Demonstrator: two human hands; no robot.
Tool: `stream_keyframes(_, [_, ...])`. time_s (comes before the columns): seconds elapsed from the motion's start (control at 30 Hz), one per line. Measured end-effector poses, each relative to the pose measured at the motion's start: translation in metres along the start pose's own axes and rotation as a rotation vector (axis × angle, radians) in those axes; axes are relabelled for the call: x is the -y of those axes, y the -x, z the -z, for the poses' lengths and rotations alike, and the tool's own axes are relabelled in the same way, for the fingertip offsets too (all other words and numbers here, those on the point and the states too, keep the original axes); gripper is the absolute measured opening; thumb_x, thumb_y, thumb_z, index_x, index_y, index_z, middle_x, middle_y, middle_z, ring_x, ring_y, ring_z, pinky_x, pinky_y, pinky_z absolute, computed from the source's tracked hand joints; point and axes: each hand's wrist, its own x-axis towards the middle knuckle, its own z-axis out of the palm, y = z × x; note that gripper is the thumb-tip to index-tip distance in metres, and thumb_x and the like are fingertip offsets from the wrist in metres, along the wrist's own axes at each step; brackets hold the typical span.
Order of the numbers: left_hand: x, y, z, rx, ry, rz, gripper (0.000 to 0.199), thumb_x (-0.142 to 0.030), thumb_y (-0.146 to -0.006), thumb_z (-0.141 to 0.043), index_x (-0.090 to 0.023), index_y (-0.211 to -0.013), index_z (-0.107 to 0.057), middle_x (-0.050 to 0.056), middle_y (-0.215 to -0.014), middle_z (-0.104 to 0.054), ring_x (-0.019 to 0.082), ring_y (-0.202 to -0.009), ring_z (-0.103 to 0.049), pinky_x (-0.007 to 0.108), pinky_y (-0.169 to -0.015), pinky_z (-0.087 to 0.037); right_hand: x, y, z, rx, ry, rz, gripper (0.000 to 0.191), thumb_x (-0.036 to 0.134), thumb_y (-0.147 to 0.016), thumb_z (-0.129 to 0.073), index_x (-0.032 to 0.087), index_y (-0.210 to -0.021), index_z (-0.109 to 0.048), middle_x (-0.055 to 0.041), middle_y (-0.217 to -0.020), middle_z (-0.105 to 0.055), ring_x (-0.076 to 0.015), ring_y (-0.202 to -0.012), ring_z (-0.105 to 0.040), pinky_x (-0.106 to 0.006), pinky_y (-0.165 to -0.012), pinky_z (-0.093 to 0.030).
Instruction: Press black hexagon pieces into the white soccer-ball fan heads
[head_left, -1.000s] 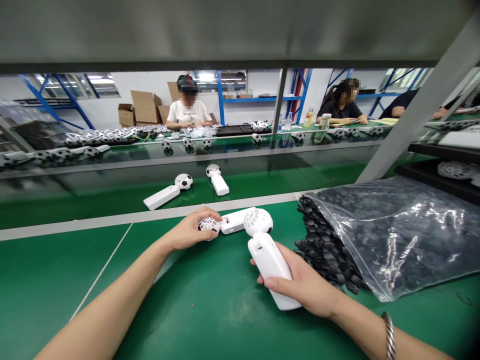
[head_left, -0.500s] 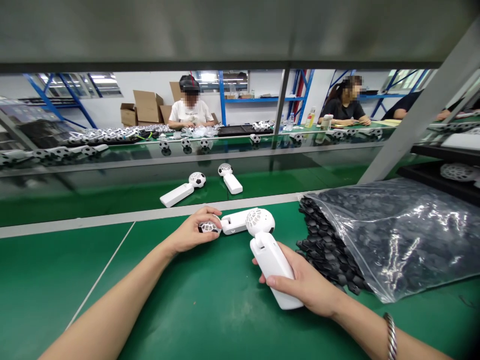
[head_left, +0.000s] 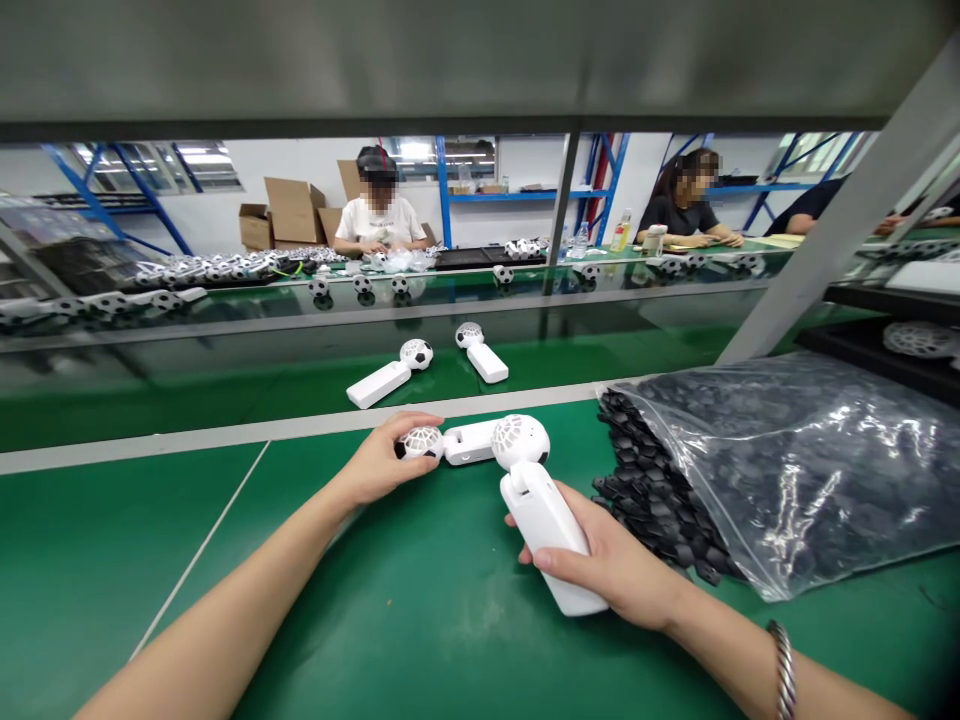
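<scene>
My right hand is wrapped round the white handle of a handheld fan, its round grille head tilted up and away from me. This head has a white web-like grille and no black patches that I can see. Behind it a second handheld fan lies along the green bench, its handle partly hidden by the first fan's head. My left hand curls its thumb and fingers round that second fan's black-and-white, football-patterned head.
To the right, a clear plastic bag spills small black parts onto the bench. Two football fans lie on the green conveyor beyond the pale rail. A slanted metal post stands at right. Co-workers sit opposite.
The two fans on the conveyor have shifted right. My left fingers have moved slightly, showing more of the ball head's grille. My right hand and its fan are almost unmoved.
</scene>
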Motion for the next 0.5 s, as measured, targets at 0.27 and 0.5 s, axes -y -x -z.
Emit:
stream_keyframes(0.27, [0.0079, -0.0012, 0.0041, 0.072, 0.064, 0.014, 0.045, -0.031, -0.072, -0.062, -0.029, -0.116, -0.054, 0.003, -0.128, -0.047, 0.025, -0.119, -0.043, 0.039, -0.102, -0.032, 0.0009, -0.0011, 0.0002, 0.0, -0.01, -0.021, 0.059, 0.038, -0.075, -0.065, 0.022, -0.125, -0.037, -0.0077, -0.114, -0.057, -0.0193, -0.09, -0.059, -0.035, -0.08, -0.046])
stream_keyframes(0.5, [0.0084, -0.0026, 0.0077, 0.122, 0.084, 0.001, 0.049, -0.034, -0.073, -0.062, -0.029, -0.12, -0.052, 0.003, -0.131, -0.045, 0.026, -0.12, -0.042, 0.038, -0.1, -0.033, 0.0018, 0.0009, 0.0007, 0.002, -0.006, -0.036, 0.062, 0.04, -0.075, -0.065, 0.021, -0.126, -0.036, -0.0094, -0.116, -0.056, -0.021, -0.091, -0.06, -0.037, -0.08, -0.047])
